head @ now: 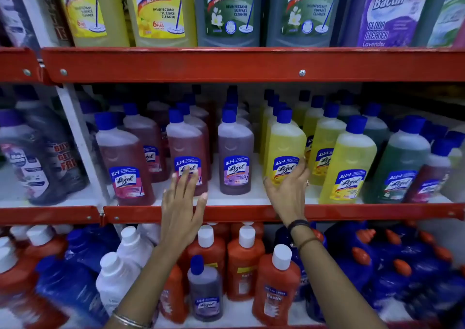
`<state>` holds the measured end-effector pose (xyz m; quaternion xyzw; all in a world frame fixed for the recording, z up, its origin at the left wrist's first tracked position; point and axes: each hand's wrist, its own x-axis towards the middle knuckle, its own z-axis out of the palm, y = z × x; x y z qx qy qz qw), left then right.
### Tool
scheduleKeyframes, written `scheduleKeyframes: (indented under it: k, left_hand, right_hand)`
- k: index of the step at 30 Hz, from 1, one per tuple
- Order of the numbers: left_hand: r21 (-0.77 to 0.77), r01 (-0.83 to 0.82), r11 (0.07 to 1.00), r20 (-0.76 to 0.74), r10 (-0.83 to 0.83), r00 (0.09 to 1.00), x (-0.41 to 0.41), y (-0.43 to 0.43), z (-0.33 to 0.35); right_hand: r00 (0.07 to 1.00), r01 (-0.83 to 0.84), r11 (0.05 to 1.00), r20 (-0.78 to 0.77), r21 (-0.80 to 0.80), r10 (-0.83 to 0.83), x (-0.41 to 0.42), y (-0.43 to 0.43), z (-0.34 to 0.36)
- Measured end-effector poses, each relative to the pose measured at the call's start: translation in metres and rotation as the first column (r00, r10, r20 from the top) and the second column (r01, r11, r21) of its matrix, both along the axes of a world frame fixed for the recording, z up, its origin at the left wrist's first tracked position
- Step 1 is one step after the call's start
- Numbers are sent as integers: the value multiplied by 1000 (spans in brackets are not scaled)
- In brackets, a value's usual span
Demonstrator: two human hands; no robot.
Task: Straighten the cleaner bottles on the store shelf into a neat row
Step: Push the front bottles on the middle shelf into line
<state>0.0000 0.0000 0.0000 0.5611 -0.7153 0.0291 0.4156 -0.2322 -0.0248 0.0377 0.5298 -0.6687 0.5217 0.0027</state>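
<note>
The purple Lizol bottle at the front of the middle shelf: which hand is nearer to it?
Left. The left hand lies flat on the red bottle just left of the purple Lizol bottle. The right hand cups the yellow bottle to its right, slightly farther off.

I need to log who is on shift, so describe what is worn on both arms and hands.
Both forearms are bare, no sleeves in view. The left hand has no ring I can see; a thin silver bangle circles that forearm near the frame's bottom edge. The right hand wears a ring, with a dark band and a thin brown band on the wrist.
</note>
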Motion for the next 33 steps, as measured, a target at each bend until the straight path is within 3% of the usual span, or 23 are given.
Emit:
scheduleKeyframes:
  k: [1,6,33]
  left_hand:
    - [69,-45,997,20,44,999,4,-2,-5]
    - [58,-169,984,200,154,967,12,-11,-25]
    - [44,-168,985,232,153,960,12,-7,-23]
  right_hand:
    - [1000,-1,999,28,36,0,0,-4,0]
    - [996,59,986,60,153,-69,-3,-18,6]
    - [985,168,964,-59,207,-159,-9,28,4]
